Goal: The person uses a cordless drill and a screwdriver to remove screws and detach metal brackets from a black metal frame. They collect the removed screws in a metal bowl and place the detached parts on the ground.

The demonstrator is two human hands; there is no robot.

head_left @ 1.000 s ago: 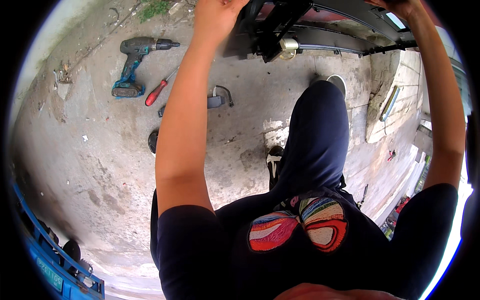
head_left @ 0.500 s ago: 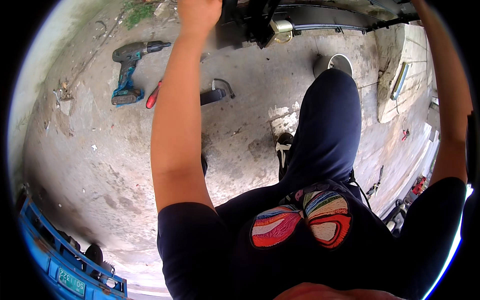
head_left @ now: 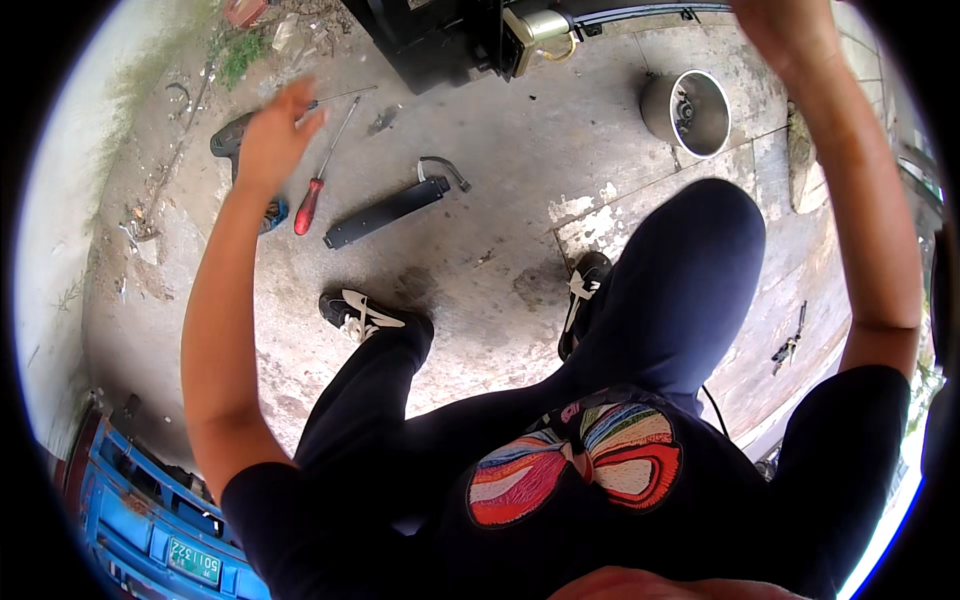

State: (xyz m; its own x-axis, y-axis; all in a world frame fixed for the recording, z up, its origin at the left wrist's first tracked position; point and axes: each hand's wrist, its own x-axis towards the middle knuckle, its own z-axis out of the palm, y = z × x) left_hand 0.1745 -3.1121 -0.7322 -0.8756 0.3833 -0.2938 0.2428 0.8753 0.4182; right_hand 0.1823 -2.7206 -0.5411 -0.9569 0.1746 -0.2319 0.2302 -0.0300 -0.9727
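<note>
My left hand (head_left: 272,140) is raised over the cordless drill (head_left: 230,138), hiding most of it. Its fingers look apart and hold nothing I can see, though they are a little blurred. Beside the drill lies a screwdriver (head_left: 310,205) with a red handle and a long thin shaft. A long flat black bar-shaped part (head_left: 388,212) with a bent dark piece at one end rests on the concrete to its right. At the top right, my right hand (head_left: 785,40) is partly cut off by the picture's edge, its fingers out of sight.
A black metal frame (head_left: 430,45) with a pale cylindrical part (head_left: 540,28) stands at the top. A round metal pot (head_left: 655,112) holds small dark parts. Keys or small tools (head_left: 790,345) lie at right. A blue vehicle (head_left: 150,510) is at lower left, near a pale wall (head_left: 70,250).
My left hand has come away from the black frame, moving left and down to the drill. My right hand has come into view at the top. My body has shifted, uncovering the pot and left shoe.
</note>
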